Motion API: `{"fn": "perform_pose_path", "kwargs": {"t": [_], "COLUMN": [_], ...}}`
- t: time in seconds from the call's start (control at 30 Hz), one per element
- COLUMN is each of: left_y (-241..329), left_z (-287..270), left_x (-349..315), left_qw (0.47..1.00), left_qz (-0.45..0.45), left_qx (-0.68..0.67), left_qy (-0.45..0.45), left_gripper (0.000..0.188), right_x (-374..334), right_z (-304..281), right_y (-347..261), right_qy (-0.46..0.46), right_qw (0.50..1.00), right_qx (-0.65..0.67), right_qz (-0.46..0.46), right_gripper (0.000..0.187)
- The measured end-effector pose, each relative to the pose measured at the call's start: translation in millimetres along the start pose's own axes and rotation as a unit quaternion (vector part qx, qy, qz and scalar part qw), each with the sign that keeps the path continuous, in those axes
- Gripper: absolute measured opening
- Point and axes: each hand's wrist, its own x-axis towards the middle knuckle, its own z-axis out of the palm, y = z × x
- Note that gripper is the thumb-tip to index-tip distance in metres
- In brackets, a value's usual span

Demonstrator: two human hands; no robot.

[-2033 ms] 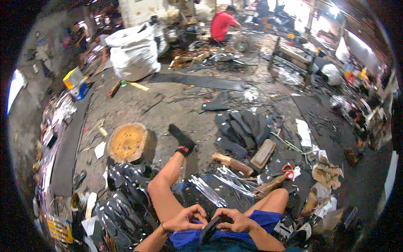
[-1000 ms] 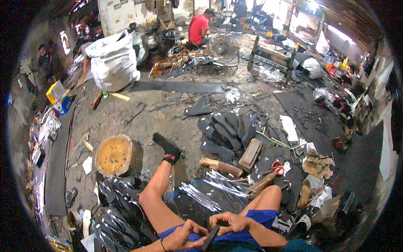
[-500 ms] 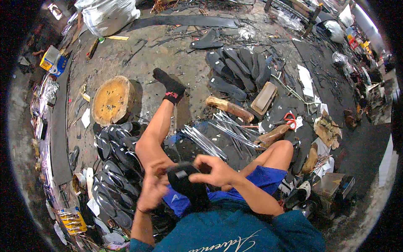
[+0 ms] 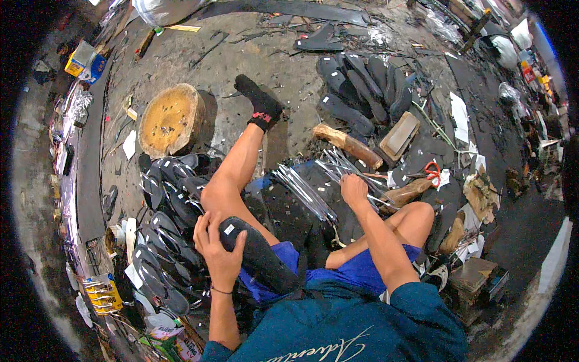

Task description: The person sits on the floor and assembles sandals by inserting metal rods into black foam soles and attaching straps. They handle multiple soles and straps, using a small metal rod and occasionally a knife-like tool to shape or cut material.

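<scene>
Black sole [image 4: 259,253] (left hand's [image 4: 218,252] fingers around it) over littered workshop floor [image 4: 289,72].

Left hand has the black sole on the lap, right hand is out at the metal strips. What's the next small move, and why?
Probably close the right hand on one of the thin metal strips and draw it back. That hand rests open on the pile, gripping nothing visible, while the left hand steadies the black sole on the thigh.

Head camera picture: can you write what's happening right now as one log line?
left hand: holds black sandal sole on lap | right hand: reaching onto metal strips | pile of soles at left
</scene>
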Motion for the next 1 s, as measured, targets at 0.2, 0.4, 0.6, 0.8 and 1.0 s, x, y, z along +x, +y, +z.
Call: {"fn": "perform_pose_path", "kwargs": {"t": [0.2,0.4,0.6,0.8,1.0], "left_y": [16,-7,30,78,86], "left_z": [9,-6,10,52,39], "left_x": [10,-12,17,85,73], "left_qw": [0.993,0.992,0.993,0.706,0.681], "left_qz": [-0.083,-0.096,0.043,-0.189,-0.212], "left_qx": [-0.024,-0.021,-0.105,-0.645,-0.679], "left_qy": [-0.077,-0.078,-0.032,-0.223,-0.173], "left_gripper": [0.069,0.068,0.055,0.045,0.028], "right_x": [-3,-16,-28,-103,-157], "right_z": [-2,19,-48,-150,-191], "right_y": [-58,-79,-83,-118,-145], "right_qy": [-0.057,-0.104,-0.077,-0.346,-0.089], "right_qw": [0.989,0.992,0.928,0.672,0.762], "right_qx": [0.127,0.062,0.365,0.652,0.636], "right_qz": [-0.058,-0.020,-0.021,-0.067,-0.077], "right_gripper": [0.018,0.023,0.023,0.016,0.026]}}
